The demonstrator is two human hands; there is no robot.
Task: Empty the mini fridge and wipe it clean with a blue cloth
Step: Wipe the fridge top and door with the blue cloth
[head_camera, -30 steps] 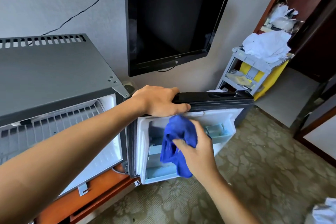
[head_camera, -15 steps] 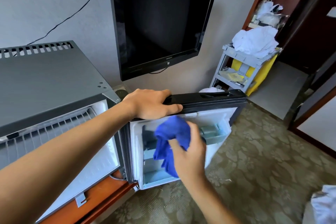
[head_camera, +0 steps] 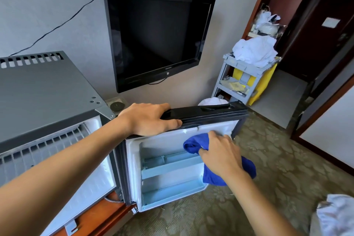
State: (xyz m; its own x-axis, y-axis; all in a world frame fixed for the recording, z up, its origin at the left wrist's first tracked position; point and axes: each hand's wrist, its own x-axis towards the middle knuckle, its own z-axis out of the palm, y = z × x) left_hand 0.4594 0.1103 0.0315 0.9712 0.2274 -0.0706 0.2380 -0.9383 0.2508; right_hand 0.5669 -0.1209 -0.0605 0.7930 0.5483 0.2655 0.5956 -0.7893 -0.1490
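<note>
Holding the mini fridge [head_camera: 47,101] door [head_camera: 203,115] open w/ my left hand [head_camera: 147,119], fingers curled over its black top edge, I've got the right hand [head_camera: 220,153] in a clenched grip on the blue cloth [head_camera: 197,143], pressed vs the upper right of the door's white inner liner, just above the pale blue door shelves [head_camera: 170,165]. Fridge body sits to the left w/ its wire rack [head_camera: 42,143] showing; behind are a wall TV [head_camera: 157,38] and a grey cart [head_camera: 247,74] piled w/ white linens [head_camera: 254,50], carpet [head_camera: 277,159] below.
</note>
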